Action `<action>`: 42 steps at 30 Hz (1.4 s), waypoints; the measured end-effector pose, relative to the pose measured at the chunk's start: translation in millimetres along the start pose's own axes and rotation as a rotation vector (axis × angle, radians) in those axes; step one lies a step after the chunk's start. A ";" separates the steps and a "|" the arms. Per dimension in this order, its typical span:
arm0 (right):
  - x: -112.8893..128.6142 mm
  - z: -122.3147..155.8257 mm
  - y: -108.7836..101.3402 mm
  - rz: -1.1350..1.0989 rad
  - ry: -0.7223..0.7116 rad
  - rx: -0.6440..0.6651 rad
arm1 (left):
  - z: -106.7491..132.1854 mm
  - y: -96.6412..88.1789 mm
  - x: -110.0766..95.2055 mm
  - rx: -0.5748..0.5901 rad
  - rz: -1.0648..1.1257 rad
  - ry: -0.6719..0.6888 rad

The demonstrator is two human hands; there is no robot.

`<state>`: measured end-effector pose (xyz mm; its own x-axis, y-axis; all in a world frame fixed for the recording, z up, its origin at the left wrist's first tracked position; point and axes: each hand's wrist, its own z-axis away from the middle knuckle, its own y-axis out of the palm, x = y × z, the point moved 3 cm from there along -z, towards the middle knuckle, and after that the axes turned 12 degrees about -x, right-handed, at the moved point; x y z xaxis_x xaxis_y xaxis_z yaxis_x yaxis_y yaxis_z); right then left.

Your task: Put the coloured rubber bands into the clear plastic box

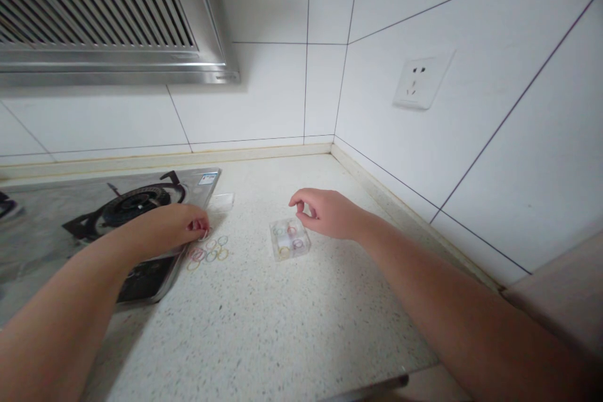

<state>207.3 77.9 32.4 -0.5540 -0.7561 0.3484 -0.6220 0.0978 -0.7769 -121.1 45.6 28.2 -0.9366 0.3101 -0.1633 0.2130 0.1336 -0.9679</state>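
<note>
On the speckled countertop [264, 326] sits a small clear plastic box [289, 239] with compartments that hold coloured rings. My right hand [325, 212] hovers just above and behind the box, thumb and forefinger pinched together; whether anything is between them I cannot tell. Several loose coloured rings [210, 254] lie on the counter beside the stove. My left hand [176, 226] rests at that pile, its fingertips closed on a pinkish ring. A clear lid [221, 201] lies flat behind the pile.
A steel gas stove [56, 226] with a black burner [134, 202] fills the left. A range hood [108, 19] hangs above it. White tiled walls meet in a corner, with a wall socket [418, 83] on the right wall.
</note>
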 end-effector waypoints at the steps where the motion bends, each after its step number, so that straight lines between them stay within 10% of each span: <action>1: -0.1 0.0 0.1 0.000 -0.001 0.001 | -0.1 0.1 -0.3 -0.001 -0.002 0.001; 17: 2.1 0.0 0.1 -0.006 -0.007 0.013 | -7.5 -0.6 -34.4 -0.076 -0.030 -0.041; 28: 12.3 -1.8 2.8 -0.142 -0.039 -0.013 | -2.7 13.1 -104.2 -0.395 0.630 -0.127; 42: 23.1 -1.8 4.6 -0.573 0.113 0.026 | -4.2 47.9 -131.0 -0.304 1.094 -0.197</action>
<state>190.7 62.0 37.8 -0.1902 -0.6097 0.7695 -0.8270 -0.3229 -0.4603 13.0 15.3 4.0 -0.2309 0.2511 -0.9400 0.9715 0.1137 -0.2082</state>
